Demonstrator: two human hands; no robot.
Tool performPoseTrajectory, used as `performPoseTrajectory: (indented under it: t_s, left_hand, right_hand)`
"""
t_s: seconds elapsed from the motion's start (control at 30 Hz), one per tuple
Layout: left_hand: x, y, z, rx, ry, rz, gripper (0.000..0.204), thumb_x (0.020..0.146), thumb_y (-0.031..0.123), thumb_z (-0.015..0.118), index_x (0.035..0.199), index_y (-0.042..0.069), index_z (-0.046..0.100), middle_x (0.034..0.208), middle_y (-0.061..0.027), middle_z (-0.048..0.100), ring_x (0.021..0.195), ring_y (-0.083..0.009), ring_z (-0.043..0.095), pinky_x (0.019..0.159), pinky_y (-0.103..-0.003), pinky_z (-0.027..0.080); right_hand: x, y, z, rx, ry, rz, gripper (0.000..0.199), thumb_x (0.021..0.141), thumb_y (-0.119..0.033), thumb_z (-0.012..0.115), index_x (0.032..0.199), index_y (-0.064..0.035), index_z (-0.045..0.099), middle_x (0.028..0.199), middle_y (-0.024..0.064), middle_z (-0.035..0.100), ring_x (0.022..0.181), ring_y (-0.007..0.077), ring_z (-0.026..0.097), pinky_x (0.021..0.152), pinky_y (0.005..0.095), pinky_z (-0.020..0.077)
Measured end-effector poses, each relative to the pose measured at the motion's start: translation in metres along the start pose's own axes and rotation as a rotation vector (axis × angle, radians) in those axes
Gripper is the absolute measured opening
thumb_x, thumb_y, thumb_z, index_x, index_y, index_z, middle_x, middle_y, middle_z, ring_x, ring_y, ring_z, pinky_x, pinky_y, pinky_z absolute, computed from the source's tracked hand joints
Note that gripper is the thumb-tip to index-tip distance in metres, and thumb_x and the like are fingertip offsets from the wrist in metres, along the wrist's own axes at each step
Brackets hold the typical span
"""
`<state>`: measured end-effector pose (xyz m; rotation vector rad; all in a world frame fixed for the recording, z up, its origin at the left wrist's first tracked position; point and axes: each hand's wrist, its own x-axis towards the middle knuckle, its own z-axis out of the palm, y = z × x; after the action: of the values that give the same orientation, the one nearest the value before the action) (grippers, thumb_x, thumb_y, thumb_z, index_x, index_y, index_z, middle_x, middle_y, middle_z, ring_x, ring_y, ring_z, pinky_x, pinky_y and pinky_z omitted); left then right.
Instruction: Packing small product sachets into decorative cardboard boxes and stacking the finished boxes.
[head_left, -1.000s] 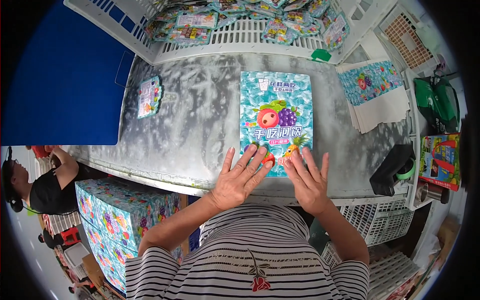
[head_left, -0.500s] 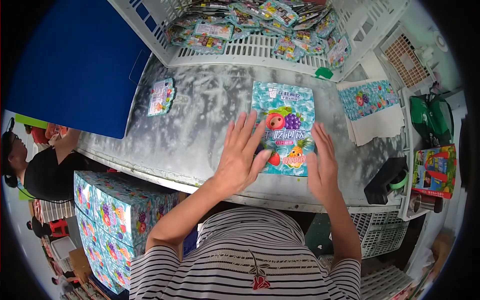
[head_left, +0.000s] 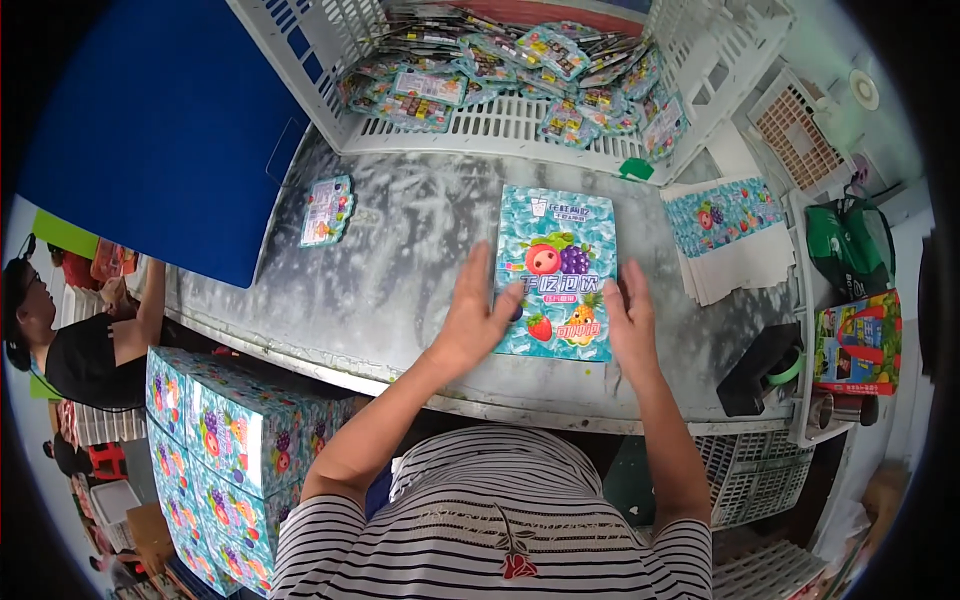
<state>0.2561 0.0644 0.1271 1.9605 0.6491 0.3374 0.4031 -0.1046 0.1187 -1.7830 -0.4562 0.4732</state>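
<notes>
A flat teal box printed with cartoon fruit lies face up on the grey table. My left hand stands at its left edge, fingers stretched out beyond that side and the thumb over the box face. Along the right edge is my right hand, its fingers also straight, slightly blurred, with the thumb at the box's border. Neither hand is wrapped round the box; whether the palms press on its sides I cannot tell. A small scallop-edged teal pouch lies farther left.
Behind the box, a white slotted crate holds many shiny pouches. Flat printed cartons are stacked at right, near a black tape dispenser. A blue panel stands at left; stacked fruit-printed boxes sit below. A person works beyond.
My left hand has slid off the box's face to its left edge. My right hand has come in against the right edge. The whole view has shifted slightly; the box stays about in place.
</notes>
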Motion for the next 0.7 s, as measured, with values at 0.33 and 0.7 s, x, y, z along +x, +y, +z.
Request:
performPoseTrajectory:
  t_s: [0.33,0.7]
  left_hand:
    - [0.007,-0.03,0.017,-0.565,-0.215,-0.435,0.107,0.081,0.066,0.052,0.146,-0.009,0.013,0.151,-0.0263,0.021,0.14,-0.0312,0.023,0.113,-0.035,0.019]
    - [-0.038,-0.016,-0.004,-0.76,-0.264,-0.479,0.121,0.071,0.052,0.076,0.147,-0.007,0.002,0.138,-0.0245,0.043,0.131,-0.0295,0.038,0.11,-0.036,0.027]
  right_hand:
    - [0.005,0.029,-0.008,0.301,-0.241,0.206,0.052,0.101,-0.038,0.041,0.133,0.0027,0.044,0.128,0.0095,0.054,0.113,0.0171,0.055,0.094,0.0305,0.0459]
    - [-0.029,0.047,-0.012,0.549,-0.273,0.362,0.044,0.099,-0.034,0.045,0.126,0.0016,0.048,0.122,0.0105,0.056,0.107,0.0181,0.057,0.089,0.0334,0.0488]
